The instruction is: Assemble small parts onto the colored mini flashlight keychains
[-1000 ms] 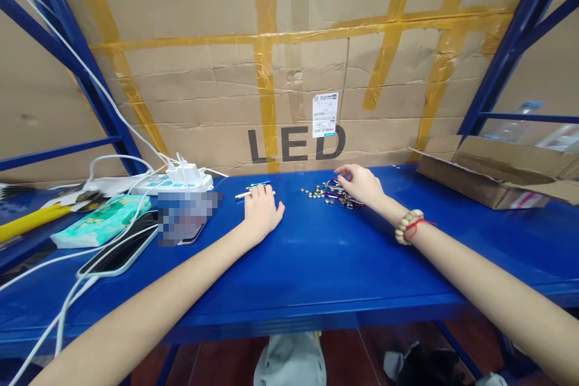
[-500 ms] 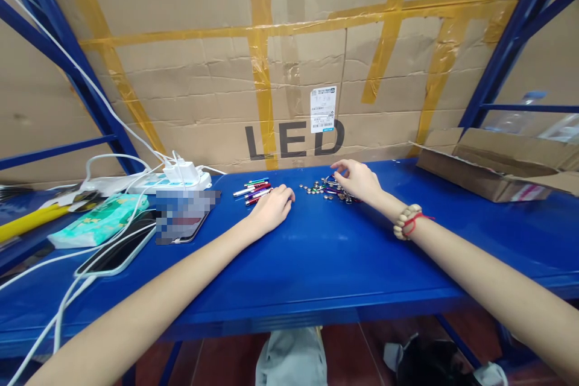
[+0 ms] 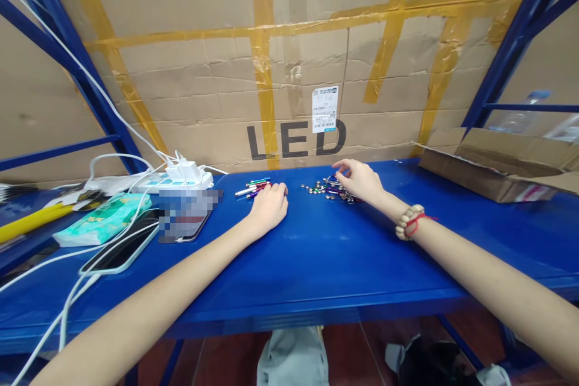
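Observation:
My left hand (image 3: 270,206) lies palm down on the blue shelf (image 3: 316,253), its fingers curled over the near ends of a few thin coloured pen-like sticks (image 3: 251,187). My right hand (image 3: 359,181) rests on a small pile of shiny metal pieces (image 3: 322,189), thumb and fingers pinching at its far side. Whether it grips a piece is hidden by the fingers. A bead bracelet with a red cord (image 3: 409,222) circles my right wrist.
A taped cardboard sheet marked LED (image 3: 294,72) forms the back wall. At left lie a power strip with chargers (image 3: 176,180), white cables, a phone (image 3: 120,250) and a green tissue pack (image 3: 102,220). An open cardboard box (image 3: 493,172) sits at right.
My left hand slid right, uncovering the coloured sticks, then drew back a little toward them. My right hand stayed on the metal pile with small finger movements.

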### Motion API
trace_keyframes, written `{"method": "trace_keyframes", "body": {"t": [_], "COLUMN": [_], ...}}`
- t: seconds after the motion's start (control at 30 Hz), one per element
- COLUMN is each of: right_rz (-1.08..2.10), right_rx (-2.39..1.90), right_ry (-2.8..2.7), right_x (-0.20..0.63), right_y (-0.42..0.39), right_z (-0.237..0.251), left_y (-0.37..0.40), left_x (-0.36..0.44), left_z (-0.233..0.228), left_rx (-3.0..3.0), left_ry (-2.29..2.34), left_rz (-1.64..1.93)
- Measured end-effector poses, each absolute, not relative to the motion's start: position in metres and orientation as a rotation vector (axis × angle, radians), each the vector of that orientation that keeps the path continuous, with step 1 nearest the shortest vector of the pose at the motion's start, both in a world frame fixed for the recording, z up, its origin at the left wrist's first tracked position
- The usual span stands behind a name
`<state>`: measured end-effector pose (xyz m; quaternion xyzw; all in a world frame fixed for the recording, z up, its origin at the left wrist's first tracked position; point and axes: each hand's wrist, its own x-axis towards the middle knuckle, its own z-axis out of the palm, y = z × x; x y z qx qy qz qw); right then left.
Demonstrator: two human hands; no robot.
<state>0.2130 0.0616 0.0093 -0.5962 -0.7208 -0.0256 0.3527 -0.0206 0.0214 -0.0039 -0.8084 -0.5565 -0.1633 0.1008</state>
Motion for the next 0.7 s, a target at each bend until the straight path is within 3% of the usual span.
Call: {"method": "trace_keyframes", "body": {"t": [0.17, 0.43, 0.7], "right_rz": [-0.08, -0.102, -0.041], "right_rx": [-1.526, -1.496, -1.401], "right_ry": [-1.856, -1.873, -2.005], "right_x": [0.213, 0.213, 0.211], "right_y": [0.062, 0.063, 0.06], "right_z": [0.01, 0.009, 0.01], "left_y": [0.032, 0.043, 0.038], "left_x": [-0.034, -0.051, -0.048], "left_z": [-0.002, 0.007, 0.007], "left_rx": [-2.264, -2.211, -2.274], "left_ry": [-1.794, -2.049, -1.869], "left_rz": [-0.653, -0.55, -0.729]}}
